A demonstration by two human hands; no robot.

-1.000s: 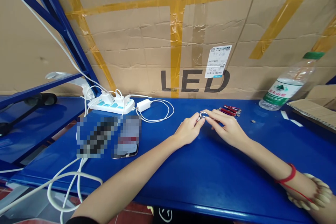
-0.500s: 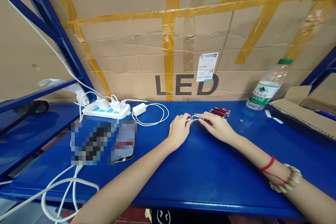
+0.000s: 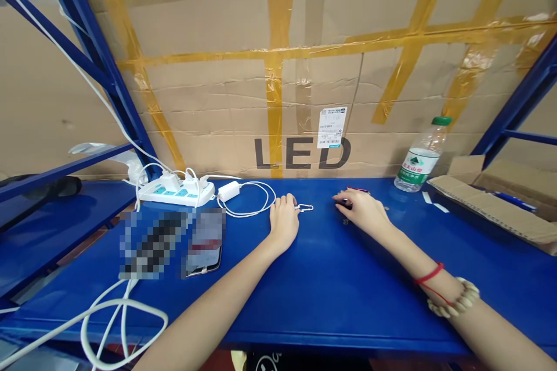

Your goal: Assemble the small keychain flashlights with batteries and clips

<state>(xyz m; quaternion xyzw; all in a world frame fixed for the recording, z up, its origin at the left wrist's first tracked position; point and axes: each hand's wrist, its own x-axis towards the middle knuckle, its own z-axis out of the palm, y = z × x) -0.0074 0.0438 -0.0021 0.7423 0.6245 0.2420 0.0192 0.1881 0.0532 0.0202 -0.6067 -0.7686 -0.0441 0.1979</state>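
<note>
My left hand (image 3: 285,221) is closed over the blue tabletop, gripping a small silver carabiner (image 3: 307,207) whose loop sticks out to the right of the fingers. To its right, my right hand (image 3: 366,210) reaches down with bent fingers among small shiny red tubes (image 3: 358,189). Most of those tubes are hidden behind the hand. A dark piece shows at its fingertips, too small and covered to name. A tiny round metal piece (image 3: 387,208) lies just beyond the right hand.
A power strip (image 3: 174,192) with plugs and a white adapter (image 3: 228,191) lie back left. A phone (image 3: 205,249) rests near a blurred-out patch. At right stand a water bottle (image 3: 416,162) and an open cardboard box (image 3: 491,208). A large carton (image 3: 209,110) walls the back.
My hands have drawn apart: the left went left with the carabiner, while the right let go of it and lowered onto the red tubes. The camera view has tilted up.
</note>
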